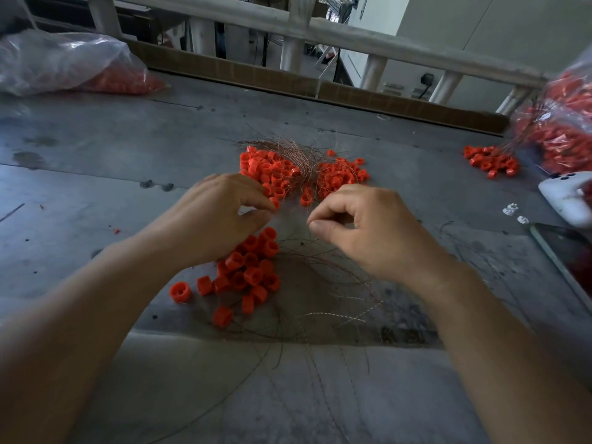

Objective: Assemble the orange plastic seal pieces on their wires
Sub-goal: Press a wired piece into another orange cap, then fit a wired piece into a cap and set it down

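A heap of orange seal pieces (pixel 272 173) lies mid-table with a bundle of thin wires (pixel 301 153) running through it. My left hand (pixel 221 216) pinches one orange seal piece (pixel 275 203) at the heap's near edge. My right hand (pixel 368 225) is just right of it, thumb and forefinger pressed together; whether a thin wire sits between them is too fine to tell. Below my left hand lies a second group of orange seal pieces (pixel 250 272) with their wires (pixel 323 302) trailing toward the near edge.
Clear bags of orange parts lie at the far left (pixel 70 62) and far right (pixel 563 123). A small orange cluster (pixel 490 161) sits near the right bag. A white device (pixel 567 197) and a dark phone (pixel 567 257) lie at the right edge. A railing (pixel 320 33) runs behind the table.
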A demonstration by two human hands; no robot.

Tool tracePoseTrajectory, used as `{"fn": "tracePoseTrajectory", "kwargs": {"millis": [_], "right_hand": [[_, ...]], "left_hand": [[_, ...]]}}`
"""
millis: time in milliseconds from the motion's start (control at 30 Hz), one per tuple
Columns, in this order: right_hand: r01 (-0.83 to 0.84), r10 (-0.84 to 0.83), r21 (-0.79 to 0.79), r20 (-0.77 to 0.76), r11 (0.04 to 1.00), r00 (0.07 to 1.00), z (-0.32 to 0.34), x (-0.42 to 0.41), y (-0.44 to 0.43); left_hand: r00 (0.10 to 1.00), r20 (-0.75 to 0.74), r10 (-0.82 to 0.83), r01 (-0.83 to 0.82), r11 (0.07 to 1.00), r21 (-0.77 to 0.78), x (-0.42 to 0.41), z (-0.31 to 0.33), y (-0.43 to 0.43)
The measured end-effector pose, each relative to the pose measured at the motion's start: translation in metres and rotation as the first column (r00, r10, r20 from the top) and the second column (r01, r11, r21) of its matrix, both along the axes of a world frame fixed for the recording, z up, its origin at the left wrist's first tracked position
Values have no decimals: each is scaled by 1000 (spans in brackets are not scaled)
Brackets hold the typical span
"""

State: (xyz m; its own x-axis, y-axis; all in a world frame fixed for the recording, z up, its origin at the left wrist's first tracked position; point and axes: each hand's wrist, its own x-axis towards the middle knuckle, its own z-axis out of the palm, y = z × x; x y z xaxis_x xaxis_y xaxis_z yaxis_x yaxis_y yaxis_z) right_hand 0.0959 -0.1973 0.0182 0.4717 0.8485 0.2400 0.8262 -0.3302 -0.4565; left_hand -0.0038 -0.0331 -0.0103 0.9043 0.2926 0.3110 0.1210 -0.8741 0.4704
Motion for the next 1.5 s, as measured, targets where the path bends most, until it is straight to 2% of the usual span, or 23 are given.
{"fn": "tracePoseTrajectory", "kwargs": {"millis": [100, 233, 400, 567, 700, 800, 1033, 1133, 1300, 1500], "right_hand": [[103, -105, 117, 5, 988, 995, 4, 7, -2], [208, -201, 270, -53, 940, 978, 7, 14, -5], [252, -249, 344, -55, 904, 967, 8, 19, -7], [256, -250, 353, -62, 900, 966, 8, 19, -8], [254, -248, 344, -63, 904, 967, 7, 19, -8], [252, -245, 336, -64, 907, 967, 6, 19, -8], [256, -251, 313, -58, 915, 966, 5, 19, -7], [256, -252, 313, -55, 915, 966, 5, 19, -7], [261, -256, 299, -55, 918, 965, 3, 19, -6], [260, -254, 290, -58, 921, 965, 3, 18, -5]], "left_hand": [[998, -43, -55, 56, 998, 28, 5, -3, 2], [987, -157, -34, 38, 999, 23, 14, -5, 7], [974, -224, -23, 28, 999, 19, 21, -8, 8], [983, -181, -17, 25, 999, 40, 20, -9, 10], [997, -30, 70, -68, 997, 38, 9, 0, 9], [985, 66, 160, -158, 987, -22, 4, 4, 9], [944, 105, 314, -300, 945, -129, 6, 5, 12], [956, 106, 272, -247, 947, -207, 8, 1, 12], [974, 102, 201, -190, 976, -107, 16, -4, 7], [969, 100, 226, -218, 972, -89, 14, -1, 6]]}}
